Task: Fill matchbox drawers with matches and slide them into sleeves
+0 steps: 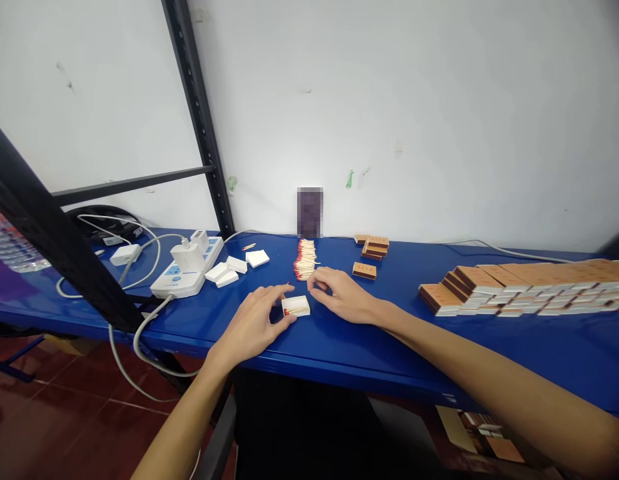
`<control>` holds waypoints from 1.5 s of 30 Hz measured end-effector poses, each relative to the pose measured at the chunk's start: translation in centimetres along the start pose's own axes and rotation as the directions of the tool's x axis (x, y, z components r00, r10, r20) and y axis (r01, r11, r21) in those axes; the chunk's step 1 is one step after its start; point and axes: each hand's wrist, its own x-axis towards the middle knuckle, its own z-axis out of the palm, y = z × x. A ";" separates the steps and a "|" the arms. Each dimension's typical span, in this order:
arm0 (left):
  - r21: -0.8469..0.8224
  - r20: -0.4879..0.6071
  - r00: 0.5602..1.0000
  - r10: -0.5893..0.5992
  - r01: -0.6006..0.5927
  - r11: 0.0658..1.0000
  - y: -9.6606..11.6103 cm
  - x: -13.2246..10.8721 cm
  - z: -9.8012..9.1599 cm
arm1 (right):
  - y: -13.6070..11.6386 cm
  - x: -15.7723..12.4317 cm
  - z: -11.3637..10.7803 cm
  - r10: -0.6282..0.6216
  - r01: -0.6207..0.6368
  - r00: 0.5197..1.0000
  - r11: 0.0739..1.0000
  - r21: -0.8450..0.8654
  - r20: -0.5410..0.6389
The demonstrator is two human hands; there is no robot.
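Note:
A white matchbox tray (302, 302) with a few red-tipped matches (296, 311) in it lies near the table's front edge. My left hand (256, 322) holds it from the left, thumb at the near side and fingers at the far side. Just beyond the tray's right end, my right hand (343, 295) has its fingers curled together; whatever is between the fingertips is too small to make out. A long pile of matches (305, 260), red heads to the left, reaches from the right fingertips back toward the wall.
White tray pieces (226, 274) lie left, beside a power strip (189, 270) with plugs and cables. Several brown matchboxes (364, 270) sit behind my right hand. Stacked matchboxes (519, 287) line the right side. A black shelf post (199, 113) rises at left; a pixelated dark rectangle (310, 212) stands by the wall.

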 end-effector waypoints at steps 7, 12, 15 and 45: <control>0.004 0.028 0.999 0.046 -0.047 0.999 0.7 0.0 -0.4 | 1.0 1.8 0.7 0.002 -0.001 0.998 1.000 -0.028 0.055; -0.062 -0.011 0.997 0.076 -0.077 0.995 1.0 -0.2 -0.5 | 0.7 5.1 1.6 -0.090 0.135 0.963 0.977 -0.165 0.254; -0.071 -0.018 0.996 0.090 -0.091 0.993 1.0 -0.3 -0.6 | 0.2 5.9 1.8 -0.063 0.135 0.952 0.965 -0.226 0.301; -0.086 0.006 1.000 0.014 -0.013 0.996 1.1 -0.2 -0.5 | -2.0 -0.2 0.3 0.191 -0.149 0.972 0.954 0.261 -0.140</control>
